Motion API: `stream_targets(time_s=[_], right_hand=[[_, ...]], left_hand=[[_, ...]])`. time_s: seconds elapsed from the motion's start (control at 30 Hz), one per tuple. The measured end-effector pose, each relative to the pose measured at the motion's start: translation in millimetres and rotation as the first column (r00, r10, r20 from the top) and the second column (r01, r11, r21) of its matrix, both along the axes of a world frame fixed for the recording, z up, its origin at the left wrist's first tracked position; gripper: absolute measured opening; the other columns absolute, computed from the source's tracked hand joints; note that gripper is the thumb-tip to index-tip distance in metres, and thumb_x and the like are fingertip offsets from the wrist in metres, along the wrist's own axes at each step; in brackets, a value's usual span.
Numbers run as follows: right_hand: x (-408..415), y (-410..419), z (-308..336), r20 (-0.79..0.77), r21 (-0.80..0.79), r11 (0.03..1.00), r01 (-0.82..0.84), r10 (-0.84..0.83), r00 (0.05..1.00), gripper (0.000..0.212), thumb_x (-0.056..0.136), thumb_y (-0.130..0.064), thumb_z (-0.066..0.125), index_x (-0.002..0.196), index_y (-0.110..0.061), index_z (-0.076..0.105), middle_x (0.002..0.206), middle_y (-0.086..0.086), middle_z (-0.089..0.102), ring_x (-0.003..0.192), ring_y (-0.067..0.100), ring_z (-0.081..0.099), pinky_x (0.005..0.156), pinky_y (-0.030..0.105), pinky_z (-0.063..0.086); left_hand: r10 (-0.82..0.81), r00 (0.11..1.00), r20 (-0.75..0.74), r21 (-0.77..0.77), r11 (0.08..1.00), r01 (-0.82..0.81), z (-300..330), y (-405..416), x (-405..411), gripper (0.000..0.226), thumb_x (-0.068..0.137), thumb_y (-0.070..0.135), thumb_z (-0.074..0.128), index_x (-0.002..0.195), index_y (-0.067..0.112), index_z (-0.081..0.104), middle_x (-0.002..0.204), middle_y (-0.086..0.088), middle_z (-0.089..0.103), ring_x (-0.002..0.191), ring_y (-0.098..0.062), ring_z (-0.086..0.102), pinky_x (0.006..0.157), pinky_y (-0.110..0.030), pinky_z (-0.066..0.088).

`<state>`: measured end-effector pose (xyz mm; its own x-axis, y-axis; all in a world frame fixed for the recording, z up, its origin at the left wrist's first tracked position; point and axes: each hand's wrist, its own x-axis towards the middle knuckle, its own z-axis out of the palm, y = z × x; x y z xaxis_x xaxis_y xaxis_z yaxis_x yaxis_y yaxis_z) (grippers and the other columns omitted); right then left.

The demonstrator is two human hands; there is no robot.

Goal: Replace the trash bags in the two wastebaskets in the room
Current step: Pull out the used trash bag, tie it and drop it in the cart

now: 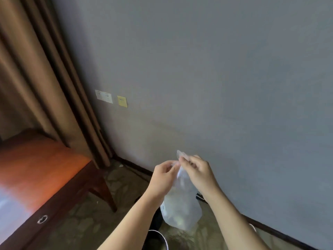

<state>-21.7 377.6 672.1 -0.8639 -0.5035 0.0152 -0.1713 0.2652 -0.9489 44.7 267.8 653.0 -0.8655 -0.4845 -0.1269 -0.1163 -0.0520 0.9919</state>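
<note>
Both hands meet at the gathered neck of a filled clear trash bag [181, 212], held up in the air above the carpeted floor [100, 221] near the wall. The left hand [164, 171] pinches the neck from one side; the right hand [195, 169] pinches the top from the other.

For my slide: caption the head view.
Both hands, left and right, pinch shut a filled translucent trash bag above patterned carpet.
</note>
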Motion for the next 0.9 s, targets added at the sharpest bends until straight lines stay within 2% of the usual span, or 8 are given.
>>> stream_targets(time_s=[0.07, 0.13, 0.23, 0.37, 0.5, 0.6, 0.77, 0.9], right_hand=[[10.5, 45.1, -5.5, 0.104, -0.01, 0.998, 0.054, -0.053, 0.993, 0.038, 0.077, -0.049, 0.071, 0.113, -0.037, 0.067, 0.106, -0.009, 0.067, 0.096, 0.002, 0.064, 0.087, 0.023, 0.049], [27.4, 96.2, -13.0, 0.1, 0.12, 0.984, 0.13, -0.142, 0.985, 0.06, 0.062, -0.055, 0.075, 0.119, -0.041, 0.06, 0.11, -0.017, 0.065, 0.1, 0.001, 0.061, 0.088, 0.023, 0.049], [55.8, 170.0, -15.4, 0.078, 0.238, 0.94, 0.244, -0.269, 0.96, 0.033, 0.059, -0.048, 0.078, 0.087, -0.043, 0.061, 0.08, -0.029, 0.063, 0.075, -0.008, 0.058, 0.07, 0.013, 0.044], [83.8, 278.8, -17.7, 0.013, 0.233, 0.808, 0.542, -0.559, 0.829, 0.014, 0.063, -0.036, 0.074, 0.065, -0.034, 0.06, 0.057, -0.016, 0.057, 0.055, -0.003, 0.05, 0.056, 0.02, 0.04], [124.6, 393.4, -12.4, -0.02, 0.212, 0.644, 0.735, -0.749, 0.662, 0.03, 0.064, -0.042, 0.065, 0.073, -0.014, 0.062, 0.058, -0.004, 0.053, 0.059, 0.002, 0.049, 0.055, 0.029, 0.04], [157.7, 488.1, -4.4, -0.089, 0.203, 0.478, 0.855, -0.86, 0.502, 0.04, 0.06, -0.044, 0.062, 0.09, -0.018, 0.07, 0.078, 0.003, 0.073, 0.073, 0.008, 0.068, 0.066, 0.036, 0.055], [222.8, 647.4, 18.2, -0.198, 0.187, 0.249, 0.95, -0.938, 0.285, 0.017, 0.076, -0.03, 0.071, 0.085, -0.016, 0.072, 0.075, 0.004, 0.072, 0.07, 0.014, 0.067, 0.062, 0.029, 0.052], [268.0, 756.3, 33.0, -0.199, 0.137, 0.079, 0.987, -0.974, 0.106, 0.016, 0.076, -0.031, 0.069, 0.079, -0.015, 0.067, 0.071, 0.001, 0.069, 0.067, 0.012, 0.064, 0.06, 0.031, 0.049]], left_hand=[[-0.072, 0.997, 0.006, 0.083, 0.994, 0.071, 4.1, 33.7, -11.4, 0.024, 0.095, 0.015, 0.052, 0.084, 0.012, 0.073, 0.075, 0.001, 0.075, 0.072, -0.017, 0.069, 0.062, -0.028, 0.054], [-0.172, 0.985, 0.013, 0.162, 0.972, 0.167, 6.9, 79.1, -22.0, 0.029, 0.093, 0.011, 0.045, 0.075, 0.012, 0.068, 0.071, -0.002, 0.068, 0.066, -0.017, 0.065, 0.06, -0.028, 0.049], [-0.314, 0.948, 0.056, 0.186, 0.936, 0.299, 12.2, 161.2, -29.1, 0.034, 0.089, 0.02, 0.045, 0.056, 0.022, 0.051, 0.066, 0.001, 0.043, 0.061, -0.018, 0.042, 0.061, -0.031, 0.039], [-0.627, 0.778, -0.042, 0.068, 0.775, 0.629, 23.2, 278.9, -13.3, 0.026, 0.091, 0.027, 0.056, 0.068, 0.015, 0.053, 0.06, 0.004, 0.047, 0.064, -0.018, 0.047, 0.06, -0.029, 0.039], [-0.858, 0.503, -0.101, -0.131, 0.513, 0.848, 40.9, 393.9, 14.6, 0.01, 0.089, 0.011, 0.066, 0.086, 0.005, 0.058, 0.057, 0.0, 0.065, 0.056, -0.01, 0.063, 0.056, -0.017, 0.046], [-0.912, 0.389, -0.127, -0.251, 0.409, 0.877, 44.6, 486.2, 23.1, 0.019, 0.076, 0.024, 0.077, 0.09, 0.028, 0.066, 0.089, 0.0, 0.072, 0.083, -0.017, 0.07, 0.074, -0.026, 0.055], [-0.974, 0.164, -0.156, -0.265, 0.201, 0.943, 58.3, 661.7, 59.8, 0.038, 0.065, 0.043, 0.075, 0.101, 0.039, 0.066, 0.104, 0.003, 0.068, 0.101, -0.021, 0.066, 0.089, -0.042, 0.056], [-0.973, 0.057, -0.222, -0.268, 0.117, 0.956, 71.7, 789.6, 98.2, 0.045, 0.068, 0.041, 0.074, 0.111, 0.041, 0.061, 0.113, 0.005, 0.064, 0.109, -0.017, 0.063, 0.094, -0.04, 0.054]])
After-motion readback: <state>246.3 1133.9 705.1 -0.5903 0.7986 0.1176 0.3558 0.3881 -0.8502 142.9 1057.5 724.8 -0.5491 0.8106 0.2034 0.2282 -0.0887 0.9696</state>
